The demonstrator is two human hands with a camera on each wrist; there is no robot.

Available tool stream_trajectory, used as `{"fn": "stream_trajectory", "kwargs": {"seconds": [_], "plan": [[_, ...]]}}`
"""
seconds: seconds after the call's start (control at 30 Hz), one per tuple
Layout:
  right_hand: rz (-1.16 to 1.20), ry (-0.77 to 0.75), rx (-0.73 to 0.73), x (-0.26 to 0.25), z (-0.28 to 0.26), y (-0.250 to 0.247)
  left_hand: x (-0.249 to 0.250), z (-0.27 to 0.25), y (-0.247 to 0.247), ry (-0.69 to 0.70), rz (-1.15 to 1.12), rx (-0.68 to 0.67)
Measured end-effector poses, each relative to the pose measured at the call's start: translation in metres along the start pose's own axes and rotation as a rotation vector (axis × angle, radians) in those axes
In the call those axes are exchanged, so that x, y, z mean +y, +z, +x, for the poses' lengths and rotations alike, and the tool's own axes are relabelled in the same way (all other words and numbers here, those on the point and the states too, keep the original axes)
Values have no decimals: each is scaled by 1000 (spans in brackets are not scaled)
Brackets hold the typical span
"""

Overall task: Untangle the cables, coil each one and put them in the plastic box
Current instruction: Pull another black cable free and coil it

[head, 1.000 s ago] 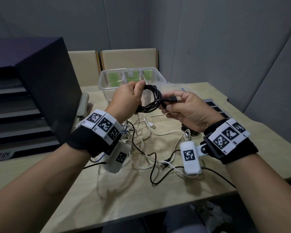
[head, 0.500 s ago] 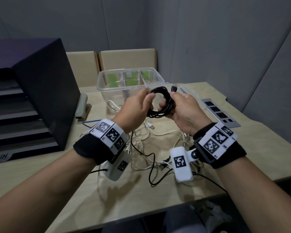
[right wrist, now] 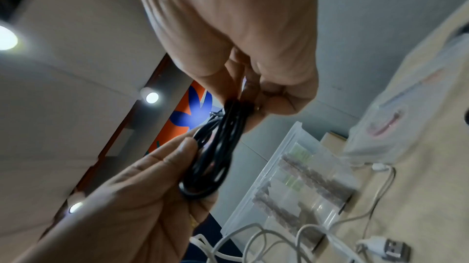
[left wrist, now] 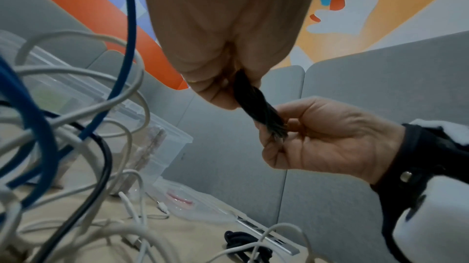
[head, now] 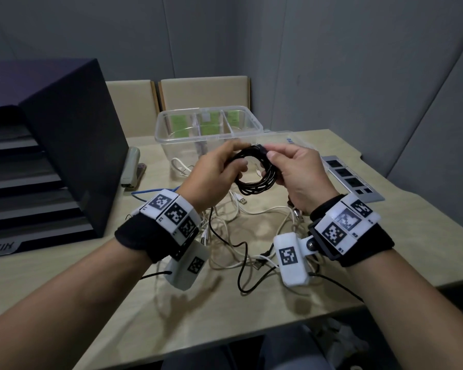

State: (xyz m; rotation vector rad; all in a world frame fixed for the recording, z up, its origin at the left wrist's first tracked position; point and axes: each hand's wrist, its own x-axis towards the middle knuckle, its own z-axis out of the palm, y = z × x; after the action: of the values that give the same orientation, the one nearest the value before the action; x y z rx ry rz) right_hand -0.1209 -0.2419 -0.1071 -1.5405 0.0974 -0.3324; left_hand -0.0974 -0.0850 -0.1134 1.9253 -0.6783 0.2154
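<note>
I held the coiled black cable [head: 254,173] just in front of the plastic box [head: 207,129], left hand [head: 214,173] and right hand [head: 296,173] both clamped on it. A loosened grip risked the coil springing open onto the tangled cables [head: 251,236] below.

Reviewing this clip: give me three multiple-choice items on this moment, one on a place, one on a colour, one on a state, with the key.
1. Where is the clear plastic box?
A. on the table beyond the hands
B. on the floor
C. on the drawer unit

2. What colour is the coiled cable?
A. white
B. black
C. blue

3. How is the coil held?
A. lying in the box
B. hanging from one hand
C. gripped by both hands

Key: 1 A, the box stands behind the hands; 2 B, black loops; 3 C, the left hand and the right hand both hold it.
</note>
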Motion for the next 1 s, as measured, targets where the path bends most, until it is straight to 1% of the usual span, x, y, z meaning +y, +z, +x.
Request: {"fn": "stream_trajectory", "kwargs": {"seconds": [0.07, 0.1, 0.17, 0.23, 0.3, 0.37, 0.43, 0.5, 0.57, 0.67, 0.77, 0.87, 1.0], "plan": [[-94, -42, -36, 0, -2, 1, -1, 3, 1, -32, -62, 56], [-104, -51, -57, -1, -5, 2, 0, 4, 0, -40, -54, 81], [-70, -76, -117, -4, -11, 3, 1, 7, -2, -43, -22, 103], [-45, -125, -149, -6, -14, 2, 3, 7, -3, -41, -25, 97], [-69, -174, -142, -6, -15, 1, 6, 6, -4, -48, -49, 69], [-115, -199, -119, -5, -12, 2, 10, 5, -3, -88, -126, 40], [-161, -224, -102, -4, -9, 2, 14, 5, -4, -166, -275, 26], [-184, -237, -94, -2, -7, 0, 16, 5, -6, -277, -448, 7], [-199, -239, -95, -1, -6, -1, 17, 5, -10, -382, -550, -42], [-213, -236, -134, 0, -8, -1, 17, 4, -18, -495, -617, -158], [-207, -220, -162, 1, -9, 0, 15, 4, -23, -583, -662, -214], [-183, -213, -160, 1, -9, 2, 12, 3, -26, -630, -687, -247], [-168, -189, -165, 0, -8, 2, 8, 3, -28, -654, -700, -286]]}}
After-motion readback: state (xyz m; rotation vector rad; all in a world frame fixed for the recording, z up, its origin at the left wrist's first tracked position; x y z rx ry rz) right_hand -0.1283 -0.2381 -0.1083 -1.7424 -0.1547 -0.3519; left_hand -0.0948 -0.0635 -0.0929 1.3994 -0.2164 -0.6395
